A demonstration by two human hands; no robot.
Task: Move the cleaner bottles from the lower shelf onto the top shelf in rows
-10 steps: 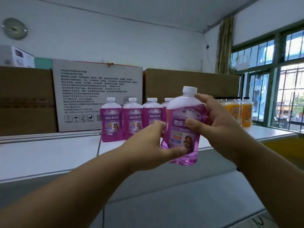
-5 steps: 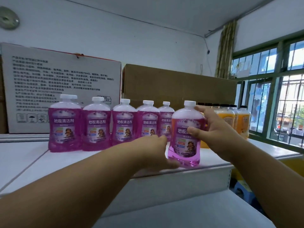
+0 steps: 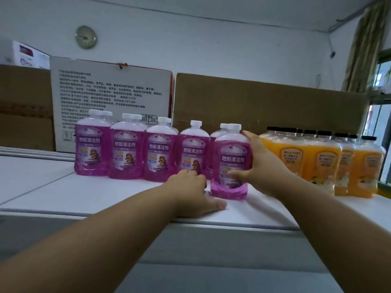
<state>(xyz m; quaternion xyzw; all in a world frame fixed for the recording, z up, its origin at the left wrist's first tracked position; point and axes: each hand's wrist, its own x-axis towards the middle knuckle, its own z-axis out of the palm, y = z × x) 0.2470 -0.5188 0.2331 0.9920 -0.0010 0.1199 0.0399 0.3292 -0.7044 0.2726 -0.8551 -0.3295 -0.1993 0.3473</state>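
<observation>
A purple cleaner bottle [image 3: 229, 163] with a white cap stands on the white top shelf [image 3: 63, 193], a little in front of the others. My right hand [image 3: 257, 166] wraps its right side, thumb across the label. My left hand [image 3: 192, 193] rests palm down on the shelf just left of the bottle's base, fingers spread, holding nothing. Behind it stands a row of purple cleaner bottles [image 3: 127, 151], with more bottles partly hidden behind them.
Several orange bottles [image 3: 323, 166] with black caps stand close on the right. Behind the rows are a white printed carton [image 3: 110, 89] and brown cardboard boxes [image 3: 264, 102]. A lower shelf surface [image 3: 211, 278] shows at the bottom. A window is at the far right.
The held bottle went from mid-air down onto the top shelf and further in beside the purple row. My left hand came off it and now lies flat on the shelf.
</observation>
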